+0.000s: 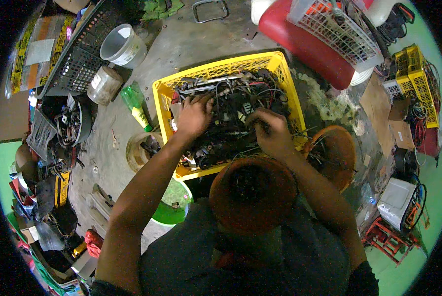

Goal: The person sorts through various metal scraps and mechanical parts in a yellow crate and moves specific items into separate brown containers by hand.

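Note:
A yellow plastic crate [292, 94] stands on the floor before me, heaped with dark mechanical parts, cables and metal rods [213, 79]. My left hand [195, 114] lies palm down over the parts at the crate's left side, its fingertips among them. Above the right half of the heap is my right hand [272, 129], its fingers curled inward. Whether it pinches a small part is hidden by the dim light and the fingers. A pale piece [242, 117] shows just left of those fingertips. Close to my body is a brown-orange tub [256, 222] with dark contents.
An orange tub [348, 148] with wires adjoins the crate's right side. Left of it are a round container [132, 151], a green bottle [135, 103], a jar [103, 87] and a bucket [126, 48]. A green basin [169, 212] is near my left arm; a red seat [302, 44] stands beyond.

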`<state>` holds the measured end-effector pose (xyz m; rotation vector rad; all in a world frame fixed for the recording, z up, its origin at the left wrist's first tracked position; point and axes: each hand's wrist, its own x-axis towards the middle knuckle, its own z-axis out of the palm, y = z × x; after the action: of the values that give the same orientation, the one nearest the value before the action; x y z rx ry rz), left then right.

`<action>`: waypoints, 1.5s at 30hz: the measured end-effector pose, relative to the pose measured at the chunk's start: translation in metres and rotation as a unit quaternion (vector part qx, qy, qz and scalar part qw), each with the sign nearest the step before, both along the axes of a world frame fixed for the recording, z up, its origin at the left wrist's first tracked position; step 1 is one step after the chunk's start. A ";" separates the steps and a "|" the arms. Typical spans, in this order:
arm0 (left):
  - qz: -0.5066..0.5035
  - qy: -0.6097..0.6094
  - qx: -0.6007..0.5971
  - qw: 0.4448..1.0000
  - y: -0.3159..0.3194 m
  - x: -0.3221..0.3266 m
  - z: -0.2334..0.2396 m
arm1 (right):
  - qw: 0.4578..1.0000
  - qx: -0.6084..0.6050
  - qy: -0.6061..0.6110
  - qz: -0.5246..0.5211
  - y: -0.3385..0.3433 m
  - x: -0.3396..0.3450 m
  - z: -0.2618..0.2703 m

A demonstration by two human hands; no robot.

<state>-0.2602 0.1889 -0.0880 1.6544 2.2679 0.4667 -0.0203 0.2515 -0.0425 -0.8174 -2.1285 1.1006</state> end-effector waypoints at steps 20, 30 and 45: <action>-0.252 -0.027 0.148 0.956 -0.019 0.009 0.028 | 0.996 -0.046 -0.045 -0.068 -0.020 -0.005 0.009; -0.246 -0.179 0.242 0.922 0.001 0.034 0.043 | 0.983 -0.055 -0.093 -0.151 -0.008 0.010 0.012; -0.105 -0.265 0.198 0.938 0.000 0.025 0.067 | 0.986 0.035 -0.153 -0.058 -0.002 0.018 0.001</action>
<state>-0.2354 0.1893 -0.0210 1.6564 1.6544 1.2110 -0.0019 0.2490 -0.0413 -1.1223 -2.3180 0.8795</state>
